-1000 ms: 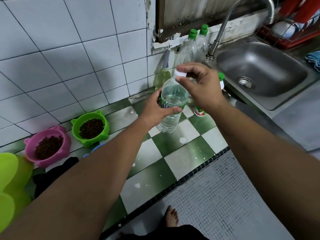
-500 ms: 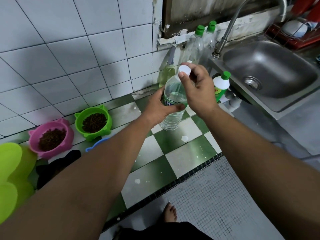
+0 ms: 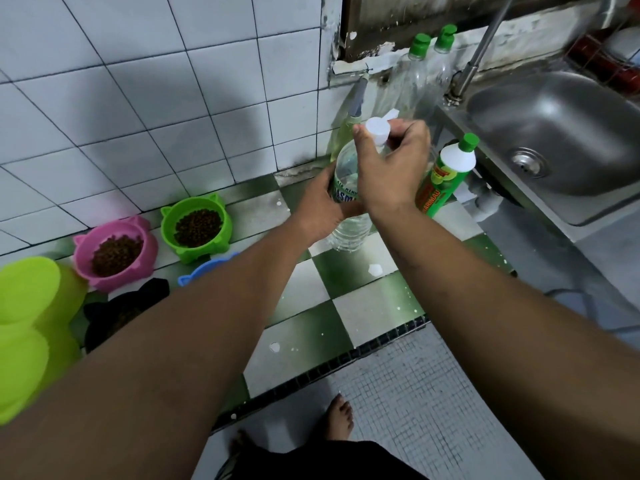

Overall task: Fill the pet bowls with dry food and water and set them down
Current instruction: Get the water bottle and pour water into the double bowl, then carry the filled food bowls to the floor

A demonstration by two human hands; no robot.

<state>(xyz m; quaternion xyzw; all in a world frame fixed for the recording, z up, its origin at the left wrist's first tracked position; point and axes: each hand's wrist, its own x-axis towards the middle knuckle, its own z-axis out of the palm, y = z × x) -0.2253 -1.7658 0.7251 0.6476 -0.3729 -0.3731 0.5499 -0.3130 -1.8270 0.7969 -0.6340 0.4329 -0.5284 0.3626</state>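
Observation:
A clear water bottle [image 3: 348, 230] stands on the green-and-white tiled counter [image 3: 349, 306]. My left hand [image 3: 320, 207] grips its middle. My right hand [image 3: 389, 168] holds its white cap [image 3: 377, 128] between thumb and fingers at the bottle's top. A green bowl [image 3: 195, 225] and a pink bowl [image 3: 116, 252], both holding dry kibble, sit by the wall at the left. A blue bowl [image 3: 204, 270] and a black bowl [image 3: 124, 306] lie mostly hidden behind my left arm.
A lime-green container [image 3: 27, 327] stands at the far left. A green detergent bottle [image 3: 445, 176] and several clear bottles [image 3: 415, 81] are beside the steel sink [image 3: 561, 140] with its tap. My bare foot [image 3: 341, 415] is on the mosaic floor.
The view has shifted slightly. My right hand has turned on the cap, which now shows above my thumb. The left hand keeps its hold on the bottle.

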